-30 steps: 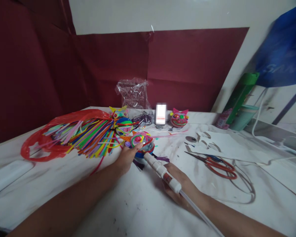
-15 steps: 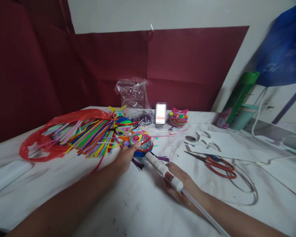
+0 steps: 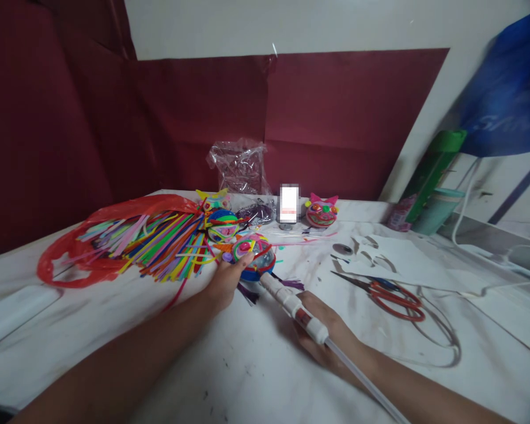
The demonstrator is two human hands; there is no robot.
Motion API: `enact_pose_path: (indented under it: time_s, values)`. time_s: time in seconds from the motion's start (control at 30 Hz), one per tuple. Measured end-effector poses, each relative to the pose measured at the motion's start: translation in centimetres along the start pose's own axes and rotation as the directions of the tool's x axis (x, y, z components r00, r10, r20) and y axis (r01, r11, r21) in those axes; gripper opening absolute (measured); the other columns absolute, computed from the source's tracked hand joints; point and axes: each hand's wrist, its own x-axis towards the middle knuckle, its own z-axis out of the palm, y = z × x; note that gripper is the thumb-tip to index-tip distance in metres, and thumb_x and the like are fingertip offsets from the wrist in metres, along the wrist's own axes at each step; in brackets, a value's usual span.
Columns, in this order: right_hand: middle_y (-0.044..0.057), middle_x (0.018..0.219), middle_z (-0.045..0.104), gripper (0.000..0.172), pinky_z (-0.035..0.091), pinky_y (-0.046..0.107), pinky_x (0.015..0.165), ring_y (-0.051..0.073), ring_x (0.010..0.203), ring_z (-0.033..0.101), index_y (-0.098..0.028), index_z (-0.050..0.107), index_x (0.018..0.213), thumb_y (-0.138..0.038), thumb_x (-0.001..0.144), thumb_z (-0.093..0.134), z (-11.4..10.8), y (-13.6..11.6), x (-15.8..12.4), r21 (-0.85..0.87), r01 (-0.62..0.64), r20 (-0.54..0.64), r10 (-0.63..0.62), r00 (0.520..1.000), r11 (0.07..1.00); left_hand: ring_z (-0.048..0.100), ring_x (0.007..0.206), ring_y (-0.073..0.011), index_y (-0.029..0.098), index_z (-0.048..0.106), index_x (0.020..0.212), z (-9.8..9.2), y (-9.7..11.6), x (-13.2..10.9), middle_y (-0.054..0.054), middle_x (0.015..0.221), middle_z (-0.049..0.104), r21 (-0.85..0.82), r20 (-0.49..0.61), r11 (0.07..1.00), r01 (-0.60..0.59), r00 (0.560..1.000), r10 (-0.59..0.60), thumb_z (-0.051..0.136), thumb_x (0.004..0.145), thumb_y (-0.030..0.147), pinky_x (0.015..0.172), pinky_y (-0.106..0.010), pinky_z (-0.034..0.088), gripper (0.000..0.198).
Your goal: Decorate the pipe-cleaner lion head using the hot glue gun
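My left hand point(image 3: 227, 282) is closed on the left edge of a round, colourful craft ornament point(image 3: 257, 258) with a blue rim, a clear area and bright strips. My right hand point(image 3: 320, 327) grips a white hot glue gun point(image 3: 287, 299), with a long translucent glue stick point(image 3: 362, 377) running out of its back end. The gun's nozzle touches or nearly touches the ornament's lower edge; which one cannot be made out. Purple tassels point(image 3: 248, 293) lie beneath the ornament. Just behind it is another round ornament point(image 3: 222, 227) in blue, green and pink.
Many coloured pipe cleaners point(image 3: 168, 244) lie on a red plastic bag point(image 3: 55, 271) at left. Orange-handled scissors point(image 3: 395, 299) and white paper point(image 3: 397, 253) with scraps are at right. Behind stand a lit phone point(image 3: 288, 203), a finished-looking pink-eared ornament point(image 3: 321, 212) and a clear plastic bag point(image 3: 241, 168).
The whole view has shifted very slightly. Both hands, the ornament and the glue gun hold almost the same position.
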Motion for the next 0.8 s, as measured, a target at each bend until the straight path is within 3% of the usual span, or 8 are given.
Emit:
enact_pose_path:
  time_s: [0.27,0.47,0.8]
  values:
    - [0.002,0.074,0.059,0.017,0.052,0.027,0.056,0.018,0.067,0.061,-0.024,0.049,0.085,-0.008,0.081,0.052,0.0,0.1,0.2,-0.014,0.003,0.000,-0.003,1.000,1.000,0.063,0.114,-0.0337,0.017,0.069,0.097,-0.6,-0.6,0.7,-0.011,0.101,0.076,-0.006,-0.006,0.999,0.042,0.999,-0.042,0.088,0.054,0.039,0.103,-0.047,0.043,0.052]
    - [0.004,0.082,0.063,0.018,0.054,0.030,0.062,0.020,0.075,0.064,-0.024,0.051,0.088,-0.008,0.080,0.052,0.4,0.8,-0.2,0.047,-0.019,0.025,0.018,1.000,0.999,0.055,0.126,-0.0332,0.017,0.069,0.106,-0.6,-0.5,0.8,-0.011,0.117,0.072,0.001,0.003,1.000,0.004,1.000,-0.004,0.087,0.057,0.033,0.108,-0.045,0.038,0.054]
    - [0.005,0.087,0.067,0.019,0.057,0.031,0.064,0.021,0.078,0.066,-0.023,0.057,0.093,-0.010,0.080,0.059,0.2,0.6,-0.3,-0.074,-0.072,0.069,0.077,0.995,0.995,0.052,0.129,-0.0334,0.018,0.064,0.118,-0.7,-0.5,0.9,-0.012,0.117,0.072,0.023,0.012,1.000,-0.010,1.000,0.010,0.086,0.058,0.038,0.110,-0.047,0.035,0.067]
